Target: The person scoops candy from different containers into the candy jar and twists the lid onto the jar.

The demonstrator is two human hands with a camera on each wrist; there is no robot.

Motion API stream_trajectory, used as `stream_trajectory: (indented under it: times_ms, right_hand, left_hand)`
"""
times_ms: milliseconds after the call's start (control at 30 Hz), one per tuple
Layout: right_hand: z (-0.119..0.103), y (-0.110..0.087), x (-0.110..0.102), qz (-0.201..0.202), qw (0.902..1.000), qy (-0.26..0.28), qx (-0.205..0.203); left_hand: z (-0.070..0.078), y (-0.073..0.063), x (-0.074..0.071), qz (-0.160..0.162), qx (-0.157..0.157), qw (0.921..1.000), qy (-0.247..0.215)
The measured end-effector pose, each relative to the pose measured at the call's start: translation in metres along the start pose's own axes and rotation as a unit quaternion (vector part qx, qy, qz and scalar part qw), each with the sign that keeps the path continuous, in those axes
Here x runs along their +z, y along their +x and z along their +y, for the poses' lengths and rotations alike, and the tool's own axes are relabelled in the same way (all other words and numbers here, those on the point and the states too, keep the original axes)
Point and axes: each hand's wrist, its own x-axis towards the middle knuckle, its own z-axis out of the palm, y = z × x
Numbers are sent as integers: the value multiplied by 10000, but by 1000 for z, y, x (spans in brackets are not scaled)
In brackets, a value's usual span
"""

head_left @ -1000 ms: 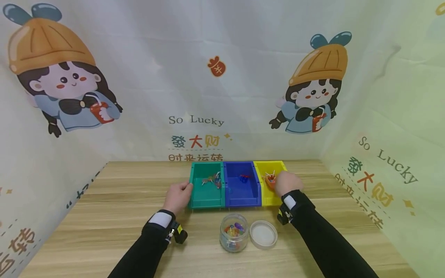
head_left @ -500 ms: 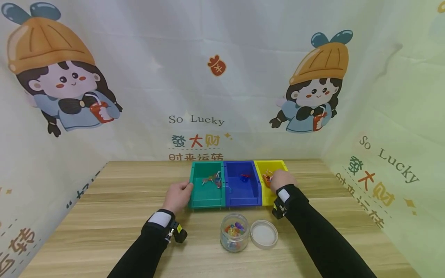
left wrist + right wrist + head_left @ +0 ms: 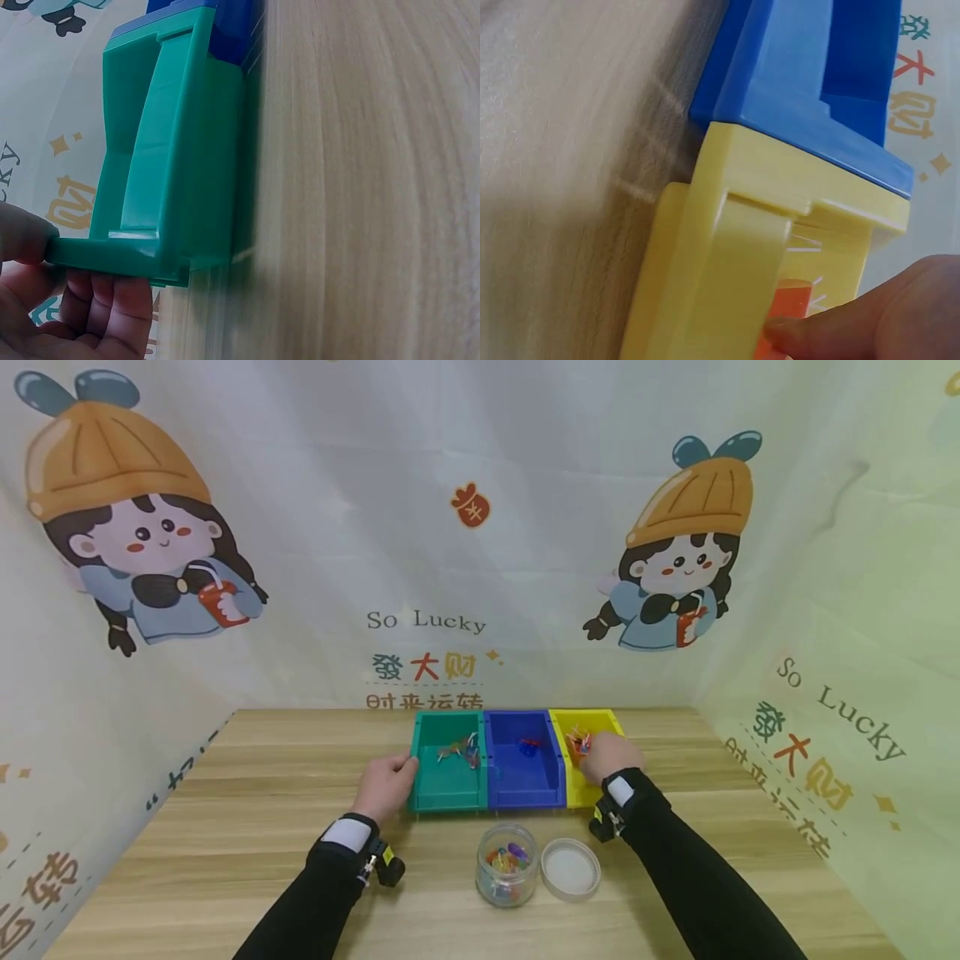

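Observation:
At the left side of the green bin (image 3: 450,795), my left hand (image 3: 384,787) pinches the bin's side wall. In the left wrist view, the thumb lies over the rim and curled fingers sit under it. My right hand (image 3: 611,758) reaches into the yellow bin (image 3: 585,793). There its thumb (image 3: 802,337) presses on an orange, flat-sided piece (image 3: 791,300), its other fingers hidden. Thin white sticks (image 3: 806,249) show beyond the orange piece. Between these bins stands the blue bin (image 3: 525,785), with a few small blue and red pieces (image 3: 529,747) inside.
In front of the bins stands an open glass jar (image 3: 507,885) of small colourful pieces, next to a round lid (image 3: 571,869). Small coloured pieces with sticks (image 3: 467,749) lie in the green bin. A printed cloth (image 3: 525,568) hangs behind the wooden table (image 3: 225,843).
My right hand has shifted slightly left within the yellow bin, over the orange piece. My left hand keeps its grip on the green bin's wall.

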Motion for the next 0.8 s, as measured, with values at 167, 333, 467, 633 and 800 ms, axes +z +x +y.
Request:
stream_trajectory:
  times_ms: [167, 333, 467, 633, 800]
  right_hand:
    - [3, -2, -3, 76, 9999, 45, 124]
    - [8, -3, -4, 111, 9997, 88, 186]
    - [10, -8, -7, 101, 9997, 147, 180]
    - [10, -16, -13, 111, 9992, 261, 271]
    - [11, -23, -17, 124, 9983, 397, 417]
  left_hand:
    - [1, 1, 0, 37, 39, 10000, 68]
    - [0, 1, 0, 159, 247, 9995, 101]
    - [-1, 1, 0, 156, 252, 9995, 77]
    - [1, 1, 0, 183, 252, 9995, 70]
    - [-2, 1, 1, 195, 260, 9994, 101]
